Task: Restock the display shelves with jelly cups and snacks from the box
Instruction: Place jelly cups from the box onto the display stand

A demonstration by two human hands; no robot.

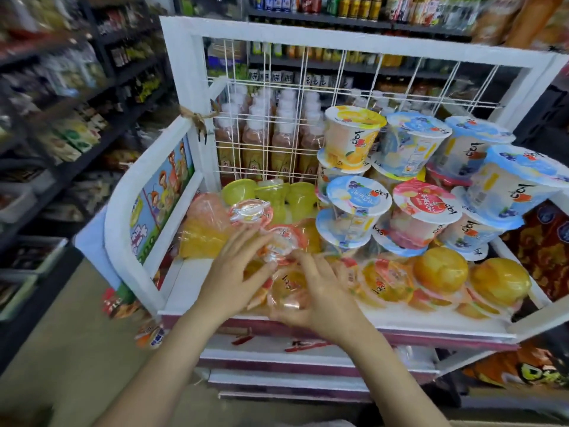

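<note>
**Both hands on jelly cups at the front of the white display rack**

The white display rack (184,72) is the landmark: a framed stand with a wire grid back (295,118) and a flat top shelf (400,315) crowded with jelly.

Toward the rack's front edge, the left hand (234,272) reaches in with its fingers spread and only slightly bent, the tips touching a small clear jelly cup with a red-rimmed lid (281,241). Just to the right of it, the right hand (317,294) curls around an orange jelly cup (288,288) lying among others of its kind; its fingers wrap the cup's side, though motion blur hides exactly how tightly.

At the rack's right half, tall lidded jelly tubs (425,211) are stacked in tilted tiers, with blue, pink and yellow foil tops. In front of them, near the front right corner, sit upturned orange jelly domes (440,269). Against the wire grid at the back left stand pale green jelly cups (240,191), and beside them, at the left side panel, lies a clear bag of orange jelly (203,235).

Behind the grid, rows of white-capped bottles (261,134) fill a shelf. The rack's lower tiers show red and white edges; their contents are too blurred to tell.
</note>
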